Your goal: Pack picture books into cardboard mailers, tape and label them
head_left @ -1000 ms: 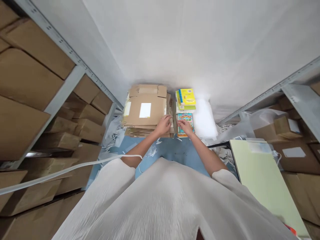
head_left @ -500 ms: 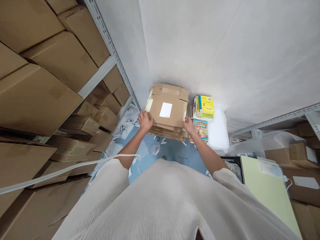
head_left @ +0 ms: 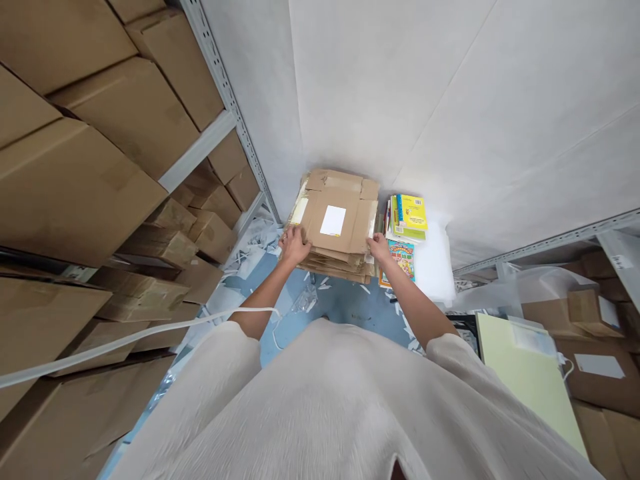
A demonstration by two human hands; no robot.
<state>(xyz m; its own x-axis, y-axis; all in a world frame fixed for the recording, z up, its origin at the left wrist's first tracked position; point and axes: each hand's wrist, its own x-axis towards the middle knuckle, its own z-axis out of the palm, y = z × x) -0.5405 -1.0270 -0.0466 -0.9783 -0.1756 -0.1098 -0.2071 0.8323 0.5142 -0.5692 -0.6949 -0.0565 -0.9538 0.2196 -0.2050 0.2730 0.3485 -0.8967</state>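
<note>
A flattened cardboard box (head_left: 323, 197) with a white label (head_left: 333, 220) lies on top of a stack of flattened cardboard (head_left: 345, 267) against the wall. My left hand (head_left: 295, 245) grips its near left corner, thumb lying toward the label side. At the near right corner, my right hand (head_left: 379, 247) pinches the edge with bent fingers. Part of the fingertips of both hands is hidden. Just right of my right hand lie a pile of books (head_left: 411, 213) and a colourful book (head_left: 401, 257).
Shelves of cardboard boxes (head_left: 75, 187) rise on the left along a metal upright (head_left: 215, 67). A white cable (head_left: 150, 333) crosses at lower left. Paper scraps and a clear plastic bag (head_left: 305, 299) litter the blue floor. A pale green board (head_left: 525, 373) stands at right.
The view has shifted slightly. Both hands stay at the near corners of the flattened cardboard box; my left hand has edged a little right and down.
</note>
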